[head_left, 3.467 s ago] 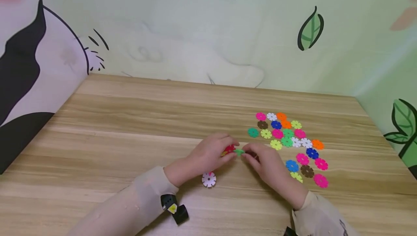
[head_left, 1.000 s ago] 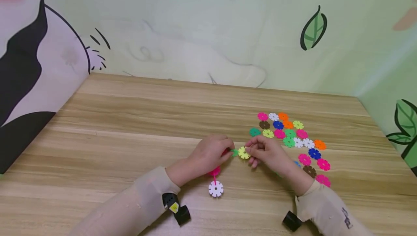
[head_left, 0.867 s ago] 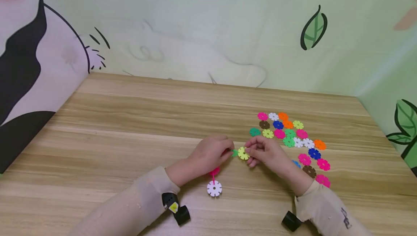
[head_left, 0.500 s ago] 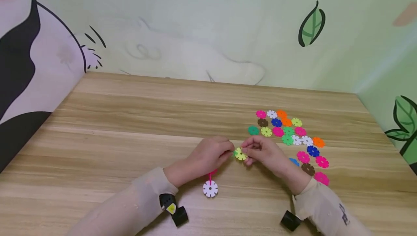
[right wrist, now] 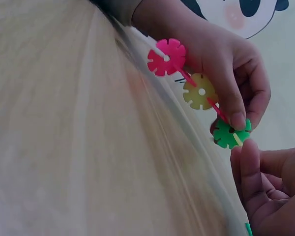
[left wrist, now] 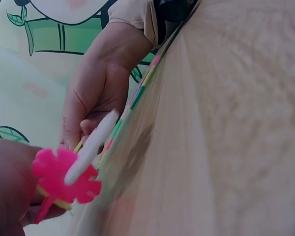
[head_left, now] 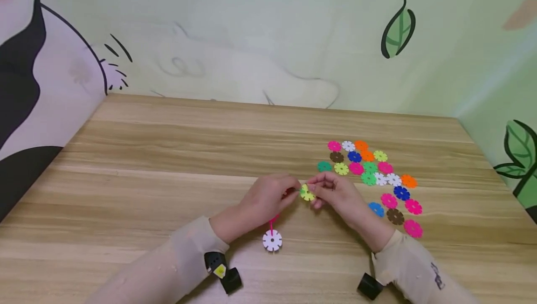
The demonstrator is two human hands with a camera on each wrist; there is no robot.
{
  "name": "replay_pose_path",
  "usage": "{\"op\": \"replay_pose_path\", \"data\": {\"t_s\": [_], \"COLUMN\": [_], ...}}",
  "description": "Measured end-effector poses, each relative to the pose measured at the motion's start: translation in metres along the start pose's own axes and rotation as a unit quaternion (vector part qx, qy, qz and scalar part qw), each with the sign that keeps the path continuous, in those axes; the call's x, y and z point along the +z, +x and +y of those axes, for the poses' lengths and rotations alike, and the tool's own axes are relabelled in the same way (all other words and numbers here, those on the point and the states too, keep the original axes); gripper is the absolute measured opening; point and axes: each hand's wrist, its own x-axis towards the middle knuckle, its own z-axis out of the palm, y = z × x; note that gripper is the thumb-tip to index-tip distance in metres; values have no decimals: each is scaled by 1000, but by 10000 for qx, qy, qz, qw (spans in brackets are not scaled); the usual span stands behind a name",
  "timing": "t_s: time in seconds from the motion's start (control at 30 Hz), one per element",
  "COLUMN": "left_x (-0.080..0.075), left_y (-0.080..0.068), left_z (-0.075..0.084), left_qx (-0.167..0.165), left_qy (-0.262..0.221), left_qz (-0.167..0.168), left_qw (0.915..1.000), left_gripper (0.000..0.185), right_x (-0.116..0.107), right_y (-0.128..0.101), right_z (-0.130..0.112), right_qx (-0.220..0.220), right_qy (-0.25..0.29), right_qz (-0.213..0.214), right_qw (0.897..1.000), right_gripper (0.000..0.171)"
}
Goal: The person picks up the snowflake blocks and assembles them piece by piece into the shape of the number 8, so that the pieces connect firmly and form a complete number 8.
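My left hand (head_left: 262, 199) pinches a chain of notched plastic snowflake discs, its thumb and fingertips at the green disc (right wrist: 225, 136). From that hand hang a yellow disc (right wrist: 192, 96) and a pink disc (right wrist: 162, 66), joined edge to edge. A white disc (head_left: 272, 240) ends the chain, low over the table. Between finger and thumb, my right hand (head_left: 341, 199) holds a yellow-green disc (head_left: 308, 195), its edge meeting the green disc at a slot. A red disc is mostly hidden behind the left fingers.
Several loose discs in many colours lie on the wooden table (head_left: 168, 145) right of the hands, among them a blue disc (head_left: 376, 209) and a brown disc (head_left: 395, 217) near the right wrist. A painted wall (head_left: 251, 38) stands behind the table.
A yellow-green disc has come into the right hand since the earliest frame. Over the last second it has moved left, closing up on the green disc. The left hand keeps its grip.
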Motion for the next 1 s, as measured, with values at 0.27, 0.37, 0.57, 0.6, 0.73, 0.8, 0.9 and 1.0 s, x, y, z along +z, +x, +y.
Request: {"op": "replay_pose_path", "data": {"t_s": [0.27, 0.37, 0.57, 0.6, 0.73, 0.8, 0.9, 1.0], "left_x": [-1, 1, 0, 0, 0, 0, -1, -1], "left_y": [3, 3, 3, 3, 3, 2, 2, 2], "left_z": [1, 1, 1, 1, 1, 1, 2, 2], "left_qx": [-258, -274, -607, -649, -723, -738, -782, -804], "left_qy": [395, 447, 229, 204, 189, 192, 161, 179], "left_qz": [-597, -630, -805, -821, -860, -868, -885, -900], "left_qw": [9971, 9966, 9946, 9943, 9935, 9933, 9929, 9925], "left_gripper": [48, 44, 34, 34, 34, 35, 35, 35], "right_x": [0, 2, -8, -13, -36, -47, -61, -70], "right_y": [0, -1, -2, -2, -3, -3, -1, 0], "right_z": [-4, -4, -9, -11, -16, -16, -16, -15], "right_qx": [-268, -328, -383, -404, -367, -271, -116, -5], "right_qy": [-292, -463, -1336, -1593, -2746, -3265, -3730, -3938], "right_qz": [-49, -183, 38, 178, 876, 1144, 1330, 1298], "right_qw": [9992, 9982, 9903, 9862, 9569, 9379, 9182, 9100], "right_gripper": [37, 38, 28, 27, 25, 26, 29, 33]}}
